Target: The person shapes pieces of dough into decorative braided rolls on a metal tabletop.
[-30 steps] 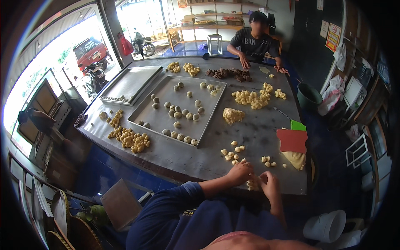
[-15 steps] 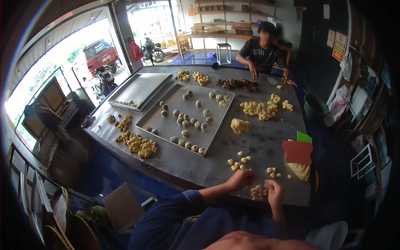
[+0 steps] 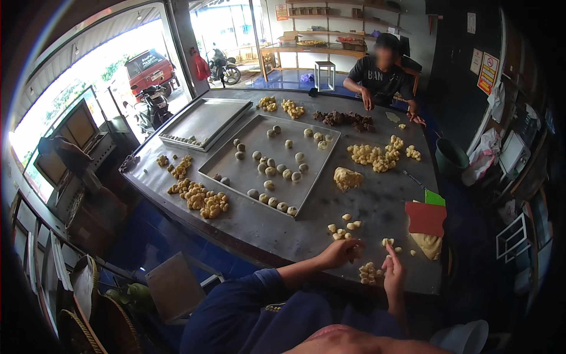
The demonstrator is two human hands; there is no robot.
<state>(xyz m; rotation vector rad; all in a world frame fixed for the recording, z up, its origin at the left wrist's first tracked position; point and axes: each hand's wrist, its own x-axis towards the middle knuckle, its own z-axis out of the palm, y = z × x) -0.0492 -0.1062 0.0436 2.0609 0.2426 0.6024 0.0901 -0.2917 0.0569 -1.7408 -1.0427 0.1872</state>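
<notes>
My left hand [image 3: 342,253] hovers over the near edge of the metal table, its fingers loosely bent and apart, with no held thing visible. Just beyond it lies a loose group of small pale dough balls [image 3: 349,226]. My right hand [image 3: 393,271] is to the right, its index finger stretched toward a small cluster of dough pieces [image 3: 387,242]; the fingertip is at or very near them. Another cluster of dough pieces [image 3: 368,273] sits between my two hands. Beyond the right hand, a red scraper sheet [image 3: 425,219] rests on a flat slab of dough [image 3: 429,245].
A large tray [image 3: 236,182] holds several rounded, greyish balls; a second tray [image 3: 203,118] stands behind it. Dough heaps [image 3: 197,197] lie at left, a big lump [image 3: 348,179] centre right. A green scraper [image 3: 434,197] lies right. Across the table, a person [image 3: 380,76] handles brown pieces [image 3: 345,120].
My right hand has opened from a closed pinch, and its index finger now reaches forward to the dough pieces. The left hand has barely moved. The whole view has shifted slightly.
</notes>
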